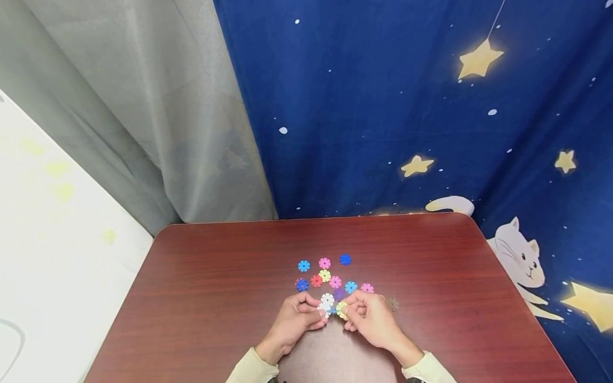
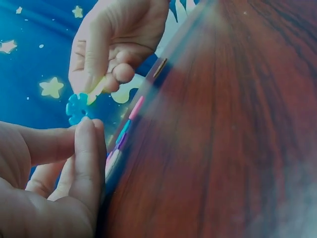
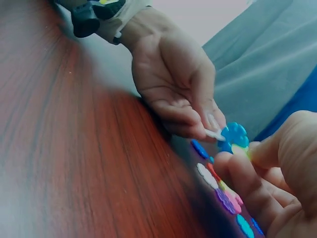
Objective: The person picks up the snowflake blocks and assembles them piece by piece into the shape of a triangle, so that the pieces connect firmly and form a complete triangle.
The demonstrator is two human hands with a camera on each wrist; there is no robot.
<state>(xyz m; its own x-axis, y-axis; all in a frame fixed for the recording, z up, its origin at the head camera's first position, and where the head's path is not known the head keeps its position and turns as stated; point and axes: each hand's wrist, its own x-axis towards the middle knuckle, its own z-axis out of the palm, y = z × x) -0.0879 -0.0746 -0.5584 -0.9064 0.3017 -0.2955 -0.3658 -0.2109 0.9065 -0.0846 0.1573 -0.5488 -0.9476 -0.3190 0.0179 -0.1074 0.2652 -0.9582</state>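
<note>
My left hand (image 1: 298, 318) pinches a white notched plastic disc (image 3: 214, 134) between thumb and fingers. In my right hand (image 1: 374, 320), thumb and fingertips pinch a yellow notched disc (image 1: 341, 309). Between the two hands a blue notched disc (image 3: 234, 136) stands edge-on to the head camera, its rim meeting the white disc on one side and the yellow one on the other. Fingers cover much of the white and yellow discs. Just beyond the hands, another white disc (image 1: 328, 299) and a purple disc (image 1: 339, 293) lie on the table.
Several loose discs are spread on the dark red table (image 1: 215, 298) past the hands, among them a red disc (image 1: 316, 281), a light blue disc (image 1: 304, 266) and a pink disc (image 1: 367, 288). A dull-coloured disc (image 1: 392, 304) lies right of my right hand. Curtains hang behind the table.
</note>
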